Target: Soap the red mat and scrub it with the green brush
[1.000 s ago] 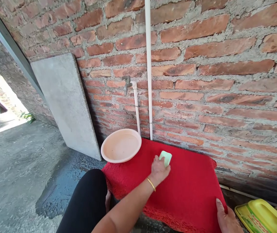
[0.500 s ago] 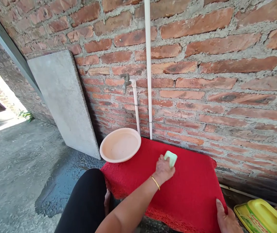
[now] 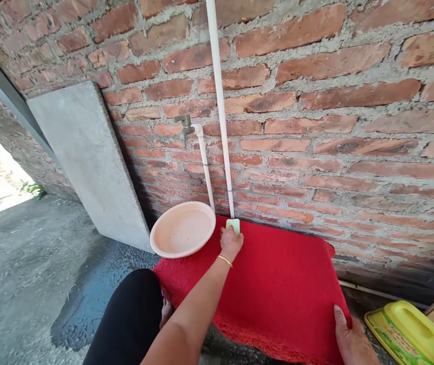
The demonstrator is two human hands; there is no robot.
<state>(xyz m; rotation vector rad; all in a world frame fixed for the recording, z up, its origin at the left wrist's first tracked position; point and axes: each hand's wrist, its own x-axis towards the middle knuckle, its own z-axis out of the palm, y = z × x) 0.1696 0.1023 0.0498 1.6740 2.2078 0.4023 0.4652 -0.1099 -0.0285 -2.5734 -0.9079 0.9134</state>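
Observation:
My left hand is closed round a pale green soap bar, pressed to the red cloth near its back edge, just right of the basin. The cloth is spread over a low surface, its fringed front edge hanging down. At the cloth's right front edge, my right hand grips the border with the thumb on top; its other fingers are hidden underneath. A pale pink basin sits tilted on the cloth's back left corner.
A grey tap on a white pipe stands out from the brick wall. A grey slab leans at left above wet ground. A yellow jug lies right of my right hand.
My left hand has slid the soap bar left and backward over the cloth, toward the basin and the wall. My right hand keeps its hold on the edge. The view has shifted slightly.

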